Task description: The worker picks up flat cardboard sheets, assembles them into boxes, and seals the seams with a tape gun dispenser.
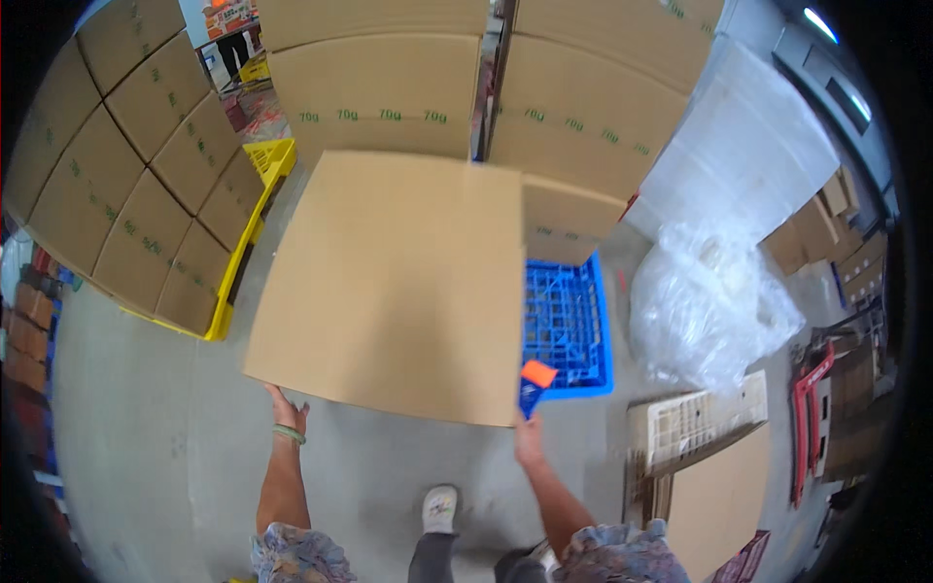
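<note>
A large plain brown piece of cardboard (389, 282) is held up in front of me, wide side toward me. I cannot tell whether it is a flat sheet or one face of a box. At its lower left corner my left hand (290, 409) grips the edge from below, a pale green bangle on the wrist. My right hand (528, 439) is at the lower right corner, closed by the cardboard's edge. Up from that hand sticks a small blue tool with an orange end (535, 381), its kind unclear. The fingers of both hands are partly hidden.
Stacked cartons (126, 185) stand on a yellow pallet (228, 291) at left, and more cartons (379, 83) rise ahead. A blue plastic pallet (569, 325) lies behind the cardboard. To the right are bundled clear plastic film (709, 306), a cream crate (695, 428) and a cardboard sheet (724, 496).
</note>
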{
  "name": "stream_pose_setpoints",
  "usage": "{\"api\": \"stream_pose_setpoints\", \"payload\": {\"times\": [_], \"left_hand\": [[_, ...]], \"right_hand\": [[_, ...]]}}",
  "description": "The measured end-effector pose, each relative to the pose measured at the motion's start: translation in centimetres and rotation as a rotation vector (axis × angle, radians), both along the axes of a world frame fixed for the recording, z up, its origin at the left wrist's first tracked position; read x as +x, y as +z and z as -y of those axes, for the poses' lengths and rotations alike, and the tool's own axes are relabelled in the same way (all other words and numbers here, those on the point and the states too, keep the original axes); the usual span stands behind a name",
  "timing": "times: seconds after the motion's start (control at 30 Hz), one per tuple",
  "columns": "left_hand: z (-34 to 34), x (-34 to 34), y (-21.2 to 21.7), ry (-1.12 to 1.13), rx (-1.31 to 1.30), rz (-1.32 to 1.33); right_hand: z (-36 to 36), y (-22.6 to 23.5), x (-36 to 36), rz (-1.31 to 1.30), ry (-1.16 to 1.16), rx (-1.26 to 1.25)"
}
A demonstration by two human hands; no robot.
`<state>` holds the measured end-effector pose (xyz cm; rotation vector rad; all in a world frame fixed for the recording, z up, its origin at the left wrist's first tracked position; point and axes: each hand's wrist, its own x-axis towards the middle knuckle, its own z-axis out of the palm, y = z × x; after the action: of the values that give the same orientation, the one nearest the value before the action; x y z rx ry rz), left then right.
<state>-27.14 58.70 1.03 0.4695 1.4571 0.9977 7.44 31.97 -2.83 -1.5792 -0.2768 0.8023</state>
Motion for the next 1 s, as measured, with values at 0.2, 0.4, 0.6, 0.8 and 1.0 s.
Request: {"api": "stream_pose_setpoints", "payload": {"times": [0.2,0.4,0.6,0.8,1.0], "left_hand": [[-2.4,3.2,-5.5,-0.289,0.074,0.33],[2.4,10.3,-6.9,-0.282,0.003,-0.067],[23.8,10.3,-17.4,-0.686,-0.39,-0.258],[66.4,22.0,-16.9,-1.574,-1.005,-0.431],[89.3,42.9,-13.9,-1.613,-0.734,-0.402]], "right_hand": [[-2.3,-1.4,-8.1,-0.333,0.159,0.008],[11.1,1.2,-7.1,-0.519,0.068,-0.047],[41.7,-1.5,-5.9,-0.36,-0.85,-0.235],[84.2,-2.7,-7.7,-0.036,-1.539,-0.575],[93.8,-5.3,-1.0,-0.177,-1.422,-0.495]]}}
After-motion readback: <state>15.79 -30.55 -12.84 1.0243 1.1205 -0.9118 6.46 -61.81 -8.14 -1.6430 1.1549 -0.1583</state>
